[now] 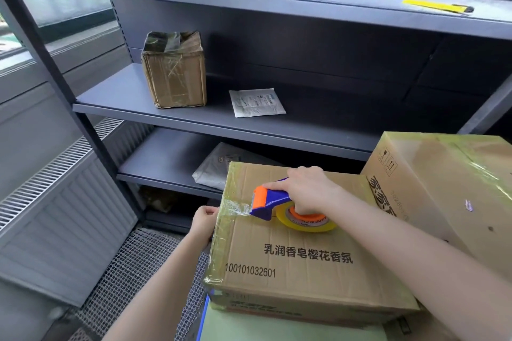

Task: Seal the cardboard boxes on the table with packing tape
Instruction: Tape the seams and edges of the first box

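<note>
Head view puts the box we are sealing right in front of us on the pale green table, its printed top facing up. Our right hand is closed round the handle of the tape dispenser, fingers wrapped over the blue and orange body, with the tape roll lying flat on the cardboard beneath the palm. What the next move turns on, we judge, is the line of the tape. The dispenser's long axis runs left to right across the lid with its toothed end pointing left, and a crinkled strip of tape stretches from that end to the box's left edge, where it appears to fold over. Our left hand is the nearer one to that edge; it sits against the box's left side with fingers curled, but we cannot tell whether it pinches the tape end or only steadies the cardboard. The strip therefore lies to the right of those fingers, toward the roll. On the lid we read 乳润香皂樱花香氛 and, below it, 100101032601. A larger second box sits close against ours on the right, showing handling symbols and big characters we can only partly see. Lettering on the roll's core is too small to read
</note>
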`<action>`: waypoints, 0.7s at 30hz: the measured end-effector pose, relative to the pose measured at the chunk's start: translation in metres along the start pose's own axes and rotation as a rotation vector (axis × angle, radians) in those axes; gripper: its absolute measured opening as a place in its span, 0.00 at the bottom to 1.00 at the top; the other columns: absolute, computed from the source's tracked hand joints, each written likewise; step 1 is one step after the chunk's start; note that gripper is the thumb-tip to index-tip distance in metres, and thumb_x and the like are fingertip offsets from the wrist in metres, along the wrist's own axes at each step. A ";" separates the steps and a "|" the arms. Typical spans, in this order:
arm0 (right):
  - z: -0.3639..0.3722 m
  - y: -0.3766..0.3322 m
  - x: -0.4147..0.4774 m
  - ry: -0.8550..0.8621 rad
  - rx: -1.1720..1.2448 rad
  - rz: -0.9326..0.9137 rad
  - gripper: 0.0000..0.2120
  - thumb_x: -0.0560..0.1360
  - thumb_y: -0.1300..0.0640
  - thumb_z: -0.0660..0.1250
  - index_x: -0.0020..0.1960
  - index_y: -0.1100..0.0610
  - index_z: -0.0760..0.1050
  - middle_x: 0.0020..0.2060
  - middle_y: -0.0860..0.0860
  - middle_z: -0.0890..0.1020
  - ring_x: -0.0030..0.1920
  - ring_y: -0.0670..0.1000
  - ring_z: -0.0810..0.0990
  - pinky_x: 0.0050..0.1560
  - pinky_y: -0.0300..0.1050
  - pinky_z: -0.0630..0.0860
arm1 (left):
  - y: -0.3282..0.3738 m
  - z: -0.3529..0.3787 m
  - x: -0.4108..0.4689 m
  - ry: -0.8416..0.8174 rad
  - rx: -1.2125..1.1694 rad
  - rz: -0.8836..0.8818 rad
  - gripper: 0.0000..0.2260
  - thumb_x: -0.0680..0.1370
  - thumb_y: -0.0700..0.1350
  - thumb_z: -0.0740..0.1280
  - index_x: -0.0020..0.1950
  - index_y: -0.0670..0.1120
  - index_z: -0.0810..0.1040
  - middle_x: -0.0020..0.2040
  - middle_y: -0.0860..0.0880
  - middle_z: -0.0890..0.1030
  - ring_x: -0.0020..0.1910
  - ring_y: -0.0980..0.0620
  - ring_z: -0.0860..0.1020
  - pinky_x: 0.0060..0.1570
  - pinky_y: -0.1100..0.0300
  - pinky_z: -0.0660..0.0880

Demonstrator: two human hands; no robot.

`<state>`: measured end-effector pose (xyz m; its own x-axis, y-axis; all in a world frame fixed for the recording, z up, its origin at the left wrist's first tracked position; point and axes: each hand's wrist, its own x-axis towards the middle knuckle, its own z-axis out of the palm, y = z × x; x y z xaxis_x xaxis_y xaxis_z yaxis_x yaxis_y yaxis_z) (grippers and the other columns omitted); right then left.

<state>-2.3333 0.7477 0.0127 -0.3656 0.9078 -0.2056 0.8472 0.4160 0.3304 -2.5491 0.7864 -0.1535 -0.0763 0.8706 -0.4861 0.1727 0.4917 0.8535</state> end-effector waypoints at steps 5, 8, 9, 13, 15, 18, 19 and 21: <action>0.000 -0.004 0.003 -0.005 -0.028 0.009 0.33 0.77 0.54 0.61 0.75 0.36 0.48 0.53 0.54 0.74 0.52 0.55 0.74 0.40 0.46 0.67 | 0.004 0.003 -0.001 0.016 0.019 0.023 0.05 0.76 0.40 0.67 0.44 0.42 0.72 0.39 0.44 0.76 0.32 0.50 0.72 0.30 0.57 0.70; 0.000 -0.005 0.004 -0.008 -0.045 0.007 0.34 0.77 0.53 0.62 0.75 0.37 0.48 0.54 0.54 0.74 0.52 0.55 0.73 0.40 0.46 0.67 | 0.007 0.001 -0.003 0.038 0.022 -0.006 0.13 0.76 0.42 0.68 0.58 0.43 0.71 0.49 0.45 0.77 0.45 0.47 0.78 0.43 0.53 0.77; -0.001 -0.006 0.004 -0.008 -0.048 0.007 0.34 0.77 0.54 0.62 0.75 0.37 0.48 0.54 0.54 0.74 0.52 0.55 0.74 0.40 0.46 0.67 | 0.008 -0.001 -0.004 0.026 0.039 -0.016 0.13 0.76 0.44 0.68 0.59 0.42 0.71 0.50 0.45 0.77 0.44 0.48 0.78 0.40 0.54 0.77; -0.001 -0.007 0.003 -0.003 -0.050 0.012 0.33 0.77 0.53 0.61 0.75 0.37 0.49 0.54 0.54 0.74 0.52 0.55 0.73 0.40 0.46 0.65 | 0.002 -0.006 -0.011 0.019 0.086 0.011 0.08 0.75 0.47 0.69 0.48 0.43 0.75 0.41 0.43 0.77 0.31 0.52 0.71 0.28 0.60 0.67; -0.002 -0.007 0.003 -0.003 -0.053 0.020 0.33 0.77 0.53 0.62 0.75 0.37 0.48 0.55 0.54 0.74 0.53 0.55 0.73 0.40 0.46 0.65 | 0.006 -0.005 -0.016 0.102 0.171 0.134 0.02 0.75 0.41 0.68 0.46 0.43 0.77 0.41 0.46 0.79 0.36 0.51 0.74 0.33 0.60 0.71; -0.003 -0.008 0.003 -0.015 -0.061 0.028 0.33 0.77 0.52 0.61 0.75 0.37 0.48 0.56 0.53 0.73 0.53 0.55 0.73 0.41 0.46 0.65 | 0.021 -0.003 -0.029 0.143 0.276 0.255 0.09 0.77 0.36 0.60 0.46 0.44 0.79 0.41 0.49 0.79 0.39 0.54 0.75 0.33 0.65 0.68; -0.004 -0.009 0.004 -0.015 -0.063 0.032 0.33 0.77 0.52 0.61 0.75 0.37 0.48 0.56 0.53 0.73 0.53 0.55 0.72 0.41 0.46 0.64 | 0.024 -0.004 -0.031 0.128 0.291 0.277 0.10 0.78 0.37 0.58 0.46 0.46 0.78 0.40 0.50 0.78 0.38 0.54 0.74 0.33 0.64 0.67; -0.004 -0.010 0.004 -0.015 -0.068 0.035 0.33 0.77 0.53 0.61 0.75 0.36 0.49 0.56 0.53 0.73 0.54 0.54 0.72 0.41 0.46 0.62 | 0.029 -0.004 -0.034 0.084 0.348 0.326 0.10 0.79 0.41 0.57 0.42 0.47 0.76 0.36 0.50 0.77 0.35 0.52 0.72 0.32 0.61 0.65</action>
<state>-2.3454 0.7477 0.0126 -0.3297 0.9212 -0.2066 0.8309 0.3870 0.3997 -2.5456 0.7715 -0.1113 -0.0398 0.9838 -0.1748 0.5177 0.1699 0.8385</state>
